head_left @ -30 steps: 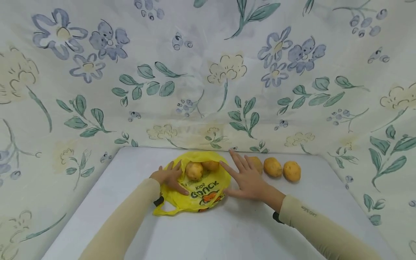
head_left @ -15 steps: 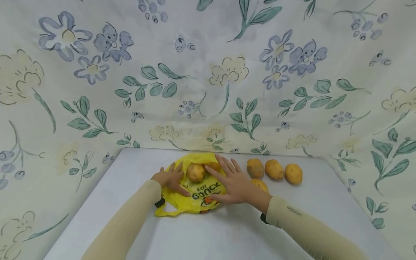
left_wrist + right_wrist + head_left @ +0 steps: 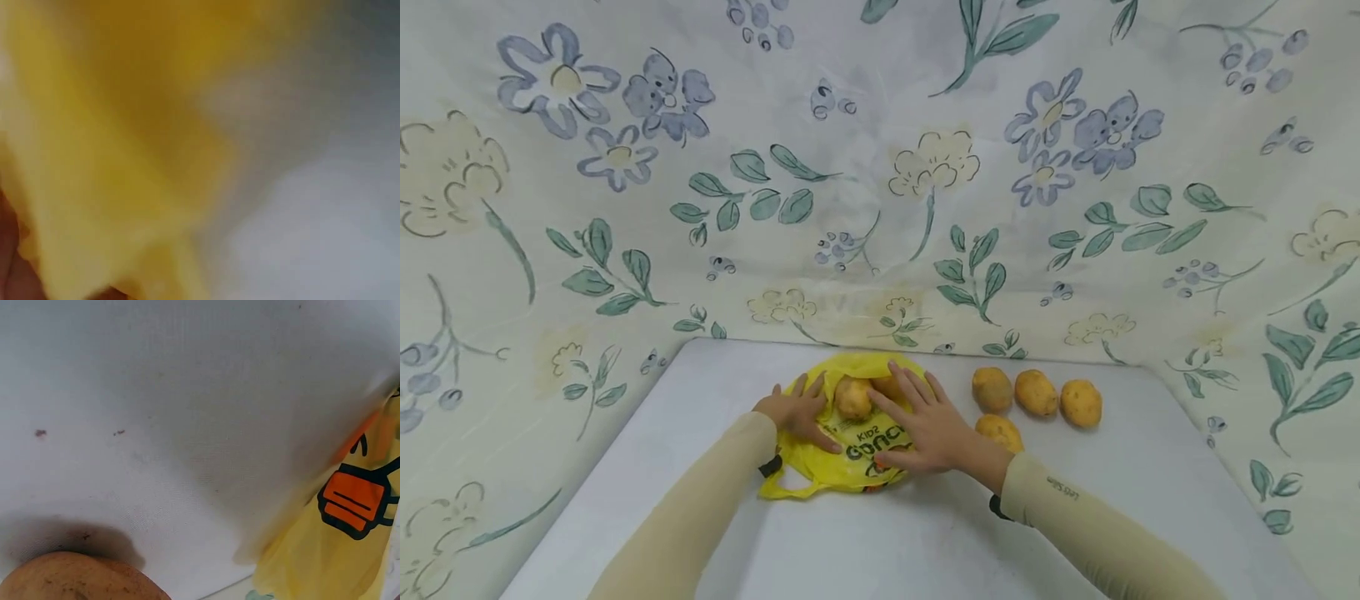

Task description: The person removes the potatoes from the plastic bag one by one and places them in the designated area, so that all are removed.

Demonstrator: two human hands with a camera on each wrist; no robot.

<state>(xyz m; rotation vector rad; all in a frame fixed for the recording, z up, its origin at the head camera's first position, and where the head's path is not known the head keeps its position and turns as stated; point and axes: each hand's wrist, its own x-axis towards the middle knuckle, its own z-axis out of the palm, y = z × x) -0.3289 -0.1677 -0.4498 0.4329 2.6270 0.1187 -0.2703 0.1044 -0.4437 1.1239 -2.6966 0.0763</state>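
Note:
A yellow plastic bag [image 3: 805,462] with black lettering lies on the table, its mouth gaping toward the far side. One potato [image 3: 853,398] shows in the mouth; a second, partly hidden by my right fingers, sits beside it. My left hand [image 3: 797,419] rests on the bag's left side with fingers spread. On its right side lies my right hand [image 3: 934,429], fingers extended and spread over the plastic. The left wrist view is filled by blurred yellow plastic [image 3: 112,187]. In the right wrist view, the printed bag [image 3: 312,562] stands at the right edge.
Right of the bag, three potatoes form a row: one [image 3: 992,389], another [image 3: 1036,394] and a third [image 3: 1081,404]. A further potato [image 3: 1000,432] lies in front, near my right wrist. The white table [image 3: 850,550] meets a floral cloth [image 3: 880,208] behind.
My right hand has moved left from the bag's right edge onto the bag, uncovering the potatoes behind it. My left hand stays in place on the bag.

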